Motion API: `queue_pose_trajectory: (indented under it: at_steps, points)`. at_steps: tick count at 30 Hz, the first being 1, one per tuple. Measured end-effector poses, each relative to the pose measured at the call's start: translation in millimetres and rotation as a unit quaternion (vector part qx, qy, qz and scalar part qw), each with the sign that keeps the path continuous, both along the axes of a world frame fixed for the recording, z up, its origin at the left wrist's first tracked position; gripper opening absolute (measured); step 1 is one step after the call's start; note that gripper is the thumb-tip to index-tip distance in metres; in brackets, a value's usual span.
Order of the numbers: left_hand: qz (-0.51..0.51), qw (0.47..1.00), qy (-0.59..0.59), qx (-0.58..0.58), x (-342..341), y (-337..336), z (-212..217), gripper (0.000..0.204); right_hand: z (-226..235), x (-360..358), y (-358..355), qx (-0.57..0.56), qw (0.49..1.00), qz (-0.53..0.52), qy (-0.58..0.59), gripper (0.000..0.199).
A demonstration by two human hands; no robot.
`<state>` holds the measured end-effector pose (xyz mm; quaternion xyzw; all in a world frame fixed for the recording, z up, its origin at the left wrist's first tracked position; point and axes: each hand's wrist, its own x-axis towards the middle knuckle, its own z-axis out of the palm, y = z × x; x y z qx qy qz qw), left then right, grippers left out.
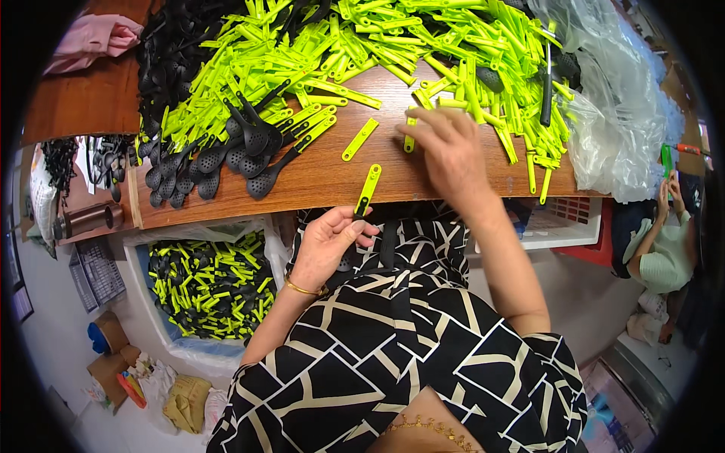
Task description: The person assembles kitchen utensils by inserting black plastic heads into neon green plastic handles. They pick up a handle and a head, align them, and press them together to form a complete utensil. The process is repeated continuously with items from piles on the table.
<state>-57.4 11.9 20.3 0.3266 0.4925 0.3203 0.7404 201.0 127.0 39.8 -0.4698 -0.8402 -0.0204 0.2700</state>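
My left hand is closed on a black slotted spoon at the table's near edge. A lime-green handle piece sits on the upper end of that spoon and points away from me; the spoon's head is mostly lost against the dark patterned clothing. Over the table, my right hand has its fingers apart and slightly bent, with the fingertips at another green handle piece. Whether they touch it I cannot tell. Between the hands and the pile lies a single loose green handle piece.
A big heap of green handle pieces covers the table's far side. Black slotted spoons cluster at left. Below, a lined bin holds many green-and-black spoons. Clear plastic sheeting and a black-handled tool lie right. Another person works far right.
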Motion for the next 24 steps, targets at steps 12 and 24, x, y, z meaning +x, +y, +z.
queue_pose_trajectory:
  at_steps: [12, 24]
  points:
    - [0.078, 0.994, -0.011, 0.082, 27.0, 17.8, 12.6, 0.033, -4.8, -45.7, -38.2, -0.426, 0.674, 0.083, 0.598, 0.048]
    - [0.09, 0.991, 0.007, 0.094, 24.3, 16.5, 6.6, 0.026, 4.5, -52.0, -35.3, -0.353, 0.845, 0.056, 0.398, 0.044]
